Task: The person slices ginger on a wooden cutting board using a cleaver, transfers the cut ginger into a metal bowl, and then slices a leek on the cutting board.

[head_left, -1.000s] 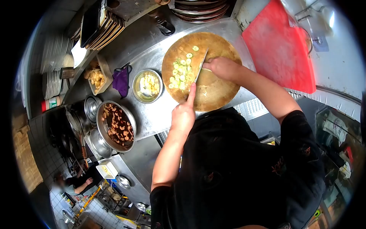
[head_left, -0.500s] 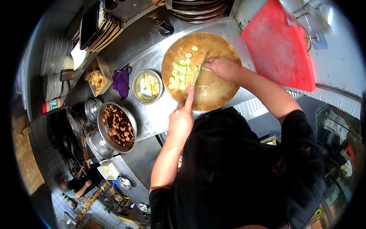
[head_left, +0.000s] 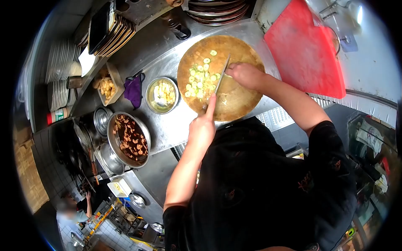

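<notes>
My left hand is closed round the handle of a kitchen knife, its index finger stretched along the top near the blade. The blade stands on edge on a round wooden chopping board, close to the fingertips of my right hand. That hand is bent down on the board, gripping a pale green vegetable, mostly hidden under the fingers. Left of the blade lie many pale green slices, round and loosely heaped.
Left of the board stands a metal bowl with pale yellow pieces. Farther left are a purple cloth, a tub and a large bowl of dark liquid. A red cutting board leans at right. Another person is at lower left.
The knife and my left hand have shifted slightly right. A slice now shows left of the blade. My right hand stays nearly in place. The other person at lower left has changed posture.
</notes>
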The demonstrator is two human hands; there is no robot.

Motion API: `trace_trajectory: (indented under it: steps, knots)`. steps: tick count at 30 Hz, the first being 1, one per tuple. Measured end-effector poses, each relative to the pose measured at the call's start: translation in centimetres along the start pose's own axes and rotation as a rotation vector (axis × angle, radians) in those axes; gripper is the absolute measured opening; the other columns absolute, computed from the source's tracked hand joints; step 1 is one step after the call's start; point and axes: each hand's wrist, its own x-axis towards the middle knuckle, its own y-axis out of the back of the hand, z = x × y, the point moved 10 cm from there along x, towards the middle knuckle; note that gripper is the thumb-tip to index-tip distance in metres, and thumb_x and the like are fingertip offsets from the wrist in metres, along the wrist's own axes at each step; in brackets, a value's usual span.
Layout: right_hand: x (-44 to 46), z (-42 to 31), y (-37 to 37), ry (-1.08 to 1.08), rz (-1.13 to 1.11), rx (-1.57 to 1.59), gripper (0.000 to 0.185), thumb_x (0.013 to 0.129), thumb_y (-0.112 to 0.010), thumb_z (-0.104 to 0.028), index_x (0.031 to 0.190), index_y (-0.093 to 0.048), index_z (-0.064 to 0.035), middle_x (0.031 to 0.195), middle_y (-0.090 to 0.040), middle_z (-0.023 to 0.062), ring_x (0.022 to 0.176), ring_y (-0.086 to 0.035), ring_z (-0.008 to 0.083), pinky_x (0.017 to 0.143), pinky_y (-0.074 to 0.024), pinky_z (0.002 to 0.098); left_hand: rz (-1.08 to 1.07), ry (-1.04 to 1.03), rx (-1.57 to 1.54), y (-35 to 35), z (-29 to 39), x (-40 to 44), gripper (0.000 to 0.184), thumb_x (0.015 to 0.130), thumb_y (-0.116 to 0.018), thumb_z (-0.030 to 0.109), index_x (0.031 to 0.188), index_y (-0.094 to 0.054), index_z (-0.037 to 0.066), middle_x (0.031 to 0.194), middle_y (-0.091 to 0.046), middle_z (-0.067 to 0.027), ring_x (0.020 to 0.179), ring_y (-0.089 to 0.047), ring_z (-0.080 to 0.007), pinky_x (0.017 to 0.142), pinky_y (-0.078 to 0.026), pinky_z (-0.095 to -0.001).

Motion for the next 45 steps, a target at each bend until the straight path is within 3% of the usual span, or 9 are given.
trace_trajectory:
  steps: [8, 11, 14, 24, 30, 33, 37, 41, 45]
  knots:
    - [-0.2, 0.6, -0.2, -0.029, 0.026, 0.019, 0.018, 0.094, -0.057, -0.007, 0.106, -0.07, -0.0036, 0.101, -0.071, 0.0186, 0.097, -0.073, 0.0372, 0.085, -0.0592, 0.0473, 0.065, -0.043, 0.01, 2.7, 1.3, -1.4, 0.099, 0.082, -0.059, -0.007, 0.171, -0.026, 0.022, 0.098, -0.072, -0.0297, 0.075, -0.074, -0.0435, 0.07, -0.062, -0.0526]
    - [-0.3, 0.6, -0.2, -0.034, 0.007, 0.008, 0.018, 0.094, -0.057, -0.007, 0.106, -0.07, -0.0039, 0.102, -0.071, 0.0183, 0.097, -0.073, 0.037, 0.085, -0.0593, 0.0471, -0.054, 0.025, -0.014, -0.1, 0.3, 0.0, 0.099, 0.083, -0.059, -0.007, 0.171, -0.025, 0.022, 0.094, -0.072, -0.0291, 0.073, -0.073, -0.0434, 0.07, -0.062, -0.0523]
    - [-0.2, 0.9, -0.5, -0.037, 0.016, -0.007, 0.018, 0.094, -0.057, -0.006, 0.105, -0.071, -0.0043, 0.101, -0.072, 0.0176, 0.098, -0.073, 0.0369, 0.085, -0.0594, 0.0466, 0.045, -0.034, 0.013, -0.6, 0.6, 1.0, 0.099, 0.082, -0.058, -0.007, 0.171, -0.025, 0.021, 0.086, -0.072, -0.0271, 0.069, -0.072, -0.0434, 0.069, -0.062, -0.0526]
    - [-0.4, 0.8, -0.3, 0.025, 0.08, -0.006, 0.019, 0.091, -0.058, -0.006, 0.1, -0.075, -0.003, 0.099, -0.072, 0.0176, 0.096, -0.073, 0.0354, 0.085, -0.0597, 0.0452, 0.025, -0.043, 0.034, -0.5, 1.2, 1.0, 0.094, 0.086, -0.058, -0.005, 0.171, -0.026, 0.022, 0.083, -0.071, -0.0254, 0.068, -0.072, -0.0434, 0.067, -0.061, -0.0531]
    - [-1.3, 1.1, -0.7, 0.016, 0.064, 0.008, 0.019, 0.091, -0.058, -0.006, 0.1, -0.075, -0.0024, 0.1, -0.071, 0.0186, 0.094, -0.073, 0.0366, 0.084, -0.0594, 0.0463, 0.02, -0.039, -0.048, 1.6, 1.9, -1.2, 0.096, 0.086, -0.058, -0.004, 0.171, -0.026, 0.027, 0.085, -0.071, -0.0263, 0.07, -0.072, -0.0439, 0.068, -0.061, -0.0538]
    - [-1.3, 1.1, -0.6, 0.024, 0.098, 0.02, 0.019, 0.091, -0.058, -0.007, 0.1, -0.074, -0.0022, 0.1, -0.071, 0.0185, 0.093, -0.073, 0.037, 0.084, -0.0593, 0.0467, -0.075, 0.024, 0.021, -1.4, 1.5, 1.0, 0.097, 0.084, -0.058, -0.005, 0.171, -0.027, 0.025, 0.088, -0.072, -0.0275, 0.073, -0.074, -0.0433, 0.068, -0.062, -0.0529]
    - [-2.2, 0.7, 0.0, 0.043, 0.079, -0.047, 0.021, 0.092, -0.058, -0.008, 0.105, -0.074, -0.0035, 0.1, -0.07, 0.0177, 0.093, -0.073, 0.0366, 0.083, -0.0592, 0.0462, -0.002, -0.016, 0.047, -0.7, 1.3, 1.0, 0.098, 0.083, -0.058, -0.006, 0.171, -0.026, 0.024, 0.095, -0.073, -0.0309, 0.079, -0.075, -0.0448, 0.072, -0.063, -0.0528]
    - [-3.8, 0.8, 0.3, -0.116, 0.004, -0.015, 0.024, 0.091, -0.058, -0.009, 0.11, -0.073, -0.0067, 0.1, -0.069, 0.0167, 0.094, -0.072, 0.0358, 0.082, -0.0586, 0.0466, -0.026, -0.009, -0.115, -0.3, -0.5, 0.1, 0.088, 0.091, -0.059, -0.003, 0.17, -0.028, 0.023, 0.091, -0.073, -0.029, 0.078, -0.074, -0.0441, 0.074, -0.06, -0.0524]
    - [-3.6, 0.6, 0.3, -0.033, 0.075, 0.068, 0.025, 0.092, -0.058, -0.006, 0.112, -0.072, -0.0076, 0.102, -0.069, 0.0177, 0.096, -0.071, 0.0362, 0.082, -0.0585, 0.0471, 0.116, -0.025, -0.209, 0.9, -3.2, -0.4, 0.081, 0.097, -0.06, 0.001, 0.169, -0.029, 0.021, 0.09, -0.073, -0.0261, 0.078, -0.072, -0.0447, 0.073, -0.059, -0.0523]
